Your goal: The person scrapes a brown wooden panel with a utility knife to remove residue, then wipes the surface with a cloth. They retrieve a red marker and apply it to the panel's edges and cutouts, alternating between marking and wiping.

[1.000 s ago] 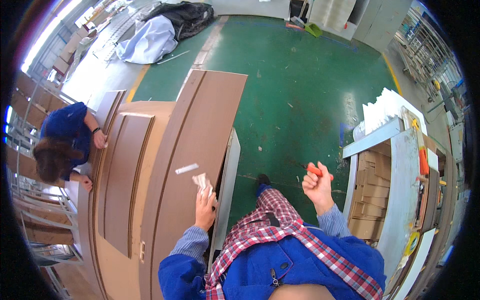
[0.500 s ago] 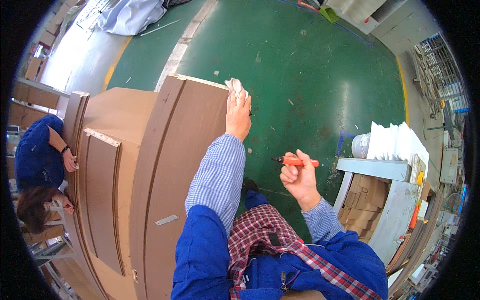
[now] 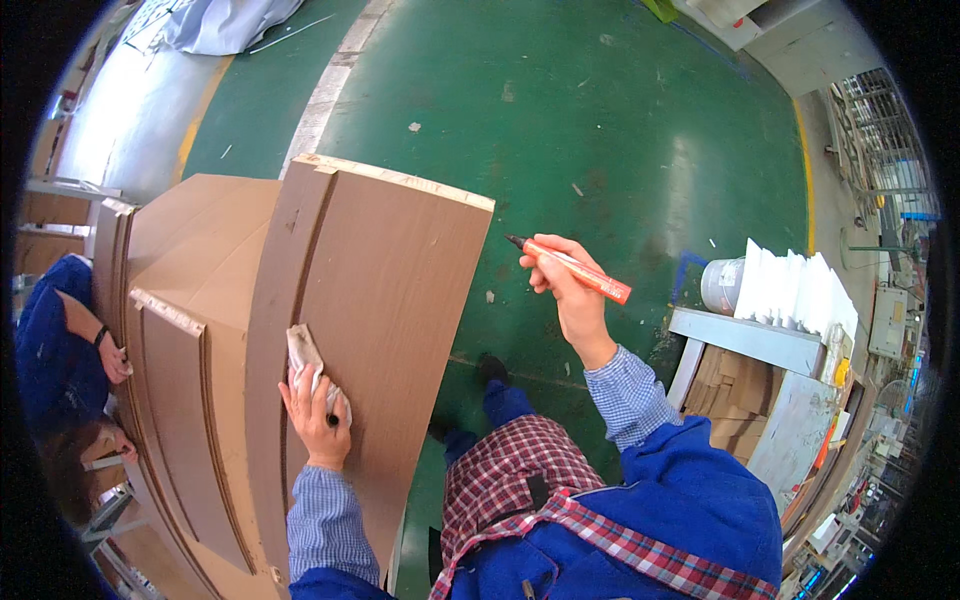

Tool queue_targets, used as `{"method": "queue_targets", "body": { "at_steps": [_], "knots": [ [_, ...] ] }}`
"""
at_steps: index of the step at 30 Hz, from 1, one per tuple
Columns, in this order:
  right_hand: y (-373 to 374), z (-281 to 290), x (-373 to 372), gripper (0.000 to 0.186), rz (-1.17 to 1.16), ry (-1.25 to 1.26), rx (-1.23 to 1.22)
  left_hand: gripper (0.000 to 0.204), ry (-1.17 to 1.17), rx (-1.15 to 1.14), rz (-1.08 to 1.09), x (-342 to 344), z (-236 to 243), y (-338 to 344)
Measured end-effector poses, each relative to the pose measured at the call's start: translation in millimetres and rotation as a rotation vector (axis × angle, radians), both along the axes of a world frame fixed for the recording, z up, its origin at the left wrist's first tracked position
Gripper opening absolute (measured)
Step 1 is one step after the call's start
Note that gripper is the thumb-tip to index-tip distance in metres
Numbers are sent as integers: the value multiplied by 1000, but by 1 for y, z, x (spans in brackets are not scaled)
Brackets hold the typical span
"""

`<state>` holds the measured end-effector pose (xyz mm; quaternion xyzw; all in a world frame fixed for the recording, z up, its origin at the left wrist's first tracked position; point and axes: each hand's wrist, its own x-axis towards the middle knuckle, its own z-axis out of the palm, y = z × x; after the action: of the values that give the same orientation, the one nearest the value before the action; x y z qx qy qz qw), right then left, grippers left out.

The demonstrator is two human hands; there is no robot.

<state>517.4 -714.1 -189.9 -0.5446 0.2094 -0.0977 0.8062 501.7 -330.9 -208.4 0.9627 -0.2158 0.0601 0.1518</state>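
Note:
My left hand [image 3: 318, 415] presses a crumpled off-white cloth [image 3: 303, 348] onto the face of a long brown panel [image 3: 390, 270] with a pale cut end; a small black piece, apparently a cap, sits among its fingers. My right hand [image 3: 568, 305] grips an orange-red marker [image 3: 595, 278] with its black tip uncovered, held in the air just off the panel's right edge. More brown grooved panels [image 3: 185, 390] lie on brown board [image 3: 210, 245] to the left.
A person [image 3: 50, 340] in blue has hands on the far-left panels. At the right, a pale bench [image 3: 745, 328] bears a white bucket [image 3: 720, 285] and white sheets [image 3: 785, 290], with cardboard [image 3: 735, 395] inside. Green floor [image 3: 560, 130] extends ahead.
My left hand and cloth went up to the panel's far end, then back down and left along its face. My right hand has risen leftward, and the marker's tip now points more forward.

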Motion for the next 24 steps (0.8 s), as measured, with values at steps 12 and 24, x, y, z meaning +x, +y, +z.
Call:
{"method": "queue_targets", "body": {
  "at_steps": [12, 24],
  "knots": [
    [-3, -20, 39, 18, -9, 47, -437, 29, 52, -32, 49, -4, -2, 7],
    [-6, -23, 41, 19, 31, 37, -472, 31, 76, 5, 25, -4, -4, 12]
  ]
}}
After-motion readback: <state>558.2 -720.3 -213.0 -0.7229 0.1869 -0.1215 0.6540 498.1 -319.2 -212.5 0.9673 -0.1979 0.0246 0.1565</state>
